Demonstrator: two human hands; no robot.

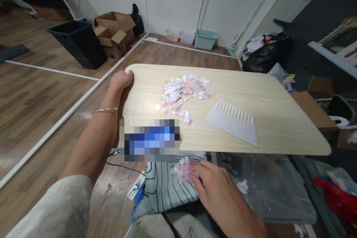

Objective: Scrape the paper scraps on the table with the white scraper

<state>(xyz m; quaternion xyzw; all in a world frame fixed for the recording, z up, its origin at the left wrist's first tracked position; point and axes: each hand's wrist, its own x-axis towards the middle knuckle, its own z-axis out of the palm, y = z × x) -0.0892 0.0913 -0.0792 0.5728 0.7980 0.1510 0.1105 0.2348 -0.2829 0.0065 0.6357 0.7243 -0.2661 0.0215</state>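
Observation:
My left hand is closed round the far left corner of the light wooden table. Just below the near edge, my right hand pinches a clump of pink and white pieces above a striped cloth on my lap. I cannot make out whether the clump is in a clear bag. A pile of small white and pink paper-like pieces lies on the tabletop, with a few strays nearer me. To its right rests a white slotted sheet. A blurred-out device with a blue screen sits at the near left.
A clear plastic bin stands under the near right edge. On the floor beyond are a black bin, cardboard boxes, a teal tub and a black bag. A cable and power strip lie at the lower left.

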